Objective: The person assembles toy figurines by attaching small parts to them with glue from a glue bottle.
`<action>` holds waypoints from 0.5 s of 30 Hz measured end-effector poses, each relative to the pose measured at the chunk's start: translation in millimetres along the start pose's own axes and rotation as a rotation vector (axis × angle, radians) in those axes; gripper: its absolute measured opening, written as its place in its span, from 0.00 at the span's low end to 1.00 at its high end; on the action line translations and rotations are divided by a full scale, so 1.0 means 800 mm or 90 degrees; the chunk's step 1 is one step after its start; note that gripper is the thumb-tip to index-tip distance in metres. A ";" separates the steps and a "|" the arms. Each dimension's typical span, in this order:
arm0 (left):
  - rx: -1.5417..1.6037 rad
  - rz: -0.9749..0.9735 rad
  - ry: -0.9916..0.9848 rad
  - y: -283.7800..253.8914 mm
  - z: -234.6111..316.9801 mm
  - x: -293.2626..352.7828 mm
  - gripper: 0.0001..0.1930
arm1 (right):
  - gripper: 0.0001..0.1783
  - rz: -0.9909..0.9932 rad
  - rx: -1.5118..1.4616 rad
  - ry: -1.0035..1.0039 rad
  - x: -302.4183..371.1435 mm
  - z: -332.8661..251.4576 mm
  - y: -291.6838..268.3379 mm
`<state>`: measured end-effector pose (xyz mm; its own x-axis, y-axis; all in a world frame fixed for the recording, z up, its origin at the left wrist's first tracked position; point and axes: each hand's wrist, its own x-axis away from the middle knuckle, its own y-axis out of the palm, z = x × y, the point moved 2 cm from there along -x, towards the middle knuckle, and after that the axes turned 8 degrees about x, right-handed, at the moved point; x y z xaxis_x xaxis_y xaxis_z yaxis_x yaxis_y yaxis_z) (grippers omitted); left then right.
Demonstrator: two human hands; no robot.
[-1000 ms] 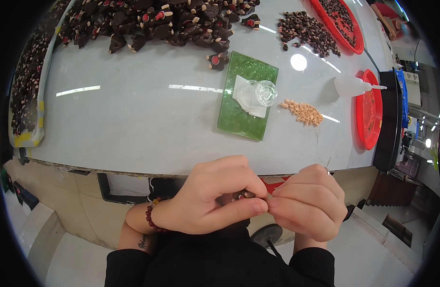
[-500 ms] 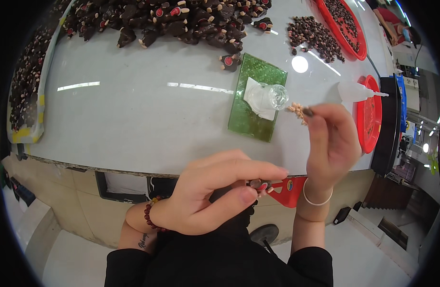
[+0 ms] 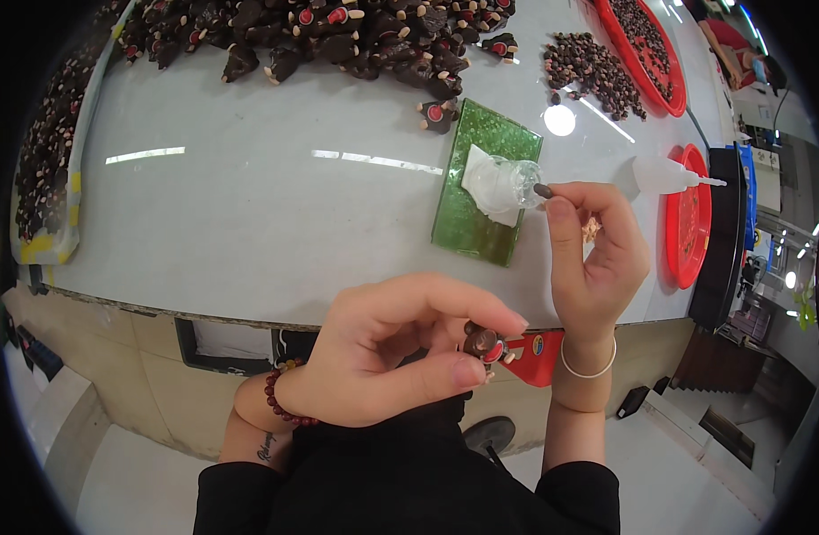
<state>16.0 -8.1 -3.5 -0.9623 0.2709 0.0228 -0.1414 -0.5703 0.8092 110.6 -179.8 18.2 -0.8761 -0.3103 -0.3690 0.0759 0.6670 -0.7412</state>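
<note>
Between the thumb and fingers of my left hand (image 3: 383,357) is a small brown figurine (image 3: 484,342) with a red patch and pale limb ends, held near the table's front edge. My right hand (image 3: 601,254) pinches a small dark brown piece (image 3: 542,191) at the mouth of a clear plastic cup (image 3: 520,178). That cup lies tilted on a folded white tissue (image 3: 483,189), on top of a green glass-like slab (image 3: 474,239). Small beige pieces (image 3: 591,229) show on the table behind my right fingers, partly hidden.
Many brown figurines (image 3: 338,45) are heaped at the back. Small dark pieces (image 3: 588,76) lie loose beside a red tray (image 3: 674,100) of more. A white squeeze bottle (image 3: 663,175) stands by another red tray (image 3: 687,263). A filled tray (image 3: 49,178) borders the left.
My right hand has moved left from over the beige pieces to the cup's mouth, with the dark piece in its fingertips. My left hand has turned the figurine, which now shows more.
</note>
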 end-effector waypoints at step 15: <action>-0.226 -0.048 0.059 0.005 0.008 -0.005 0.21 | 0.17 -0.001 -0.047 -0.293 0.044 -0.068 -0.035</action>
<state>20.3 -6.7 3.4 -0.9607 0.2610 -0.0950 -0.2690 -0.7893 0.5520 51.9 -172.1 56.6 -0.5725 -0.5687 -0.5907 0.0260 0.7074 -0.7063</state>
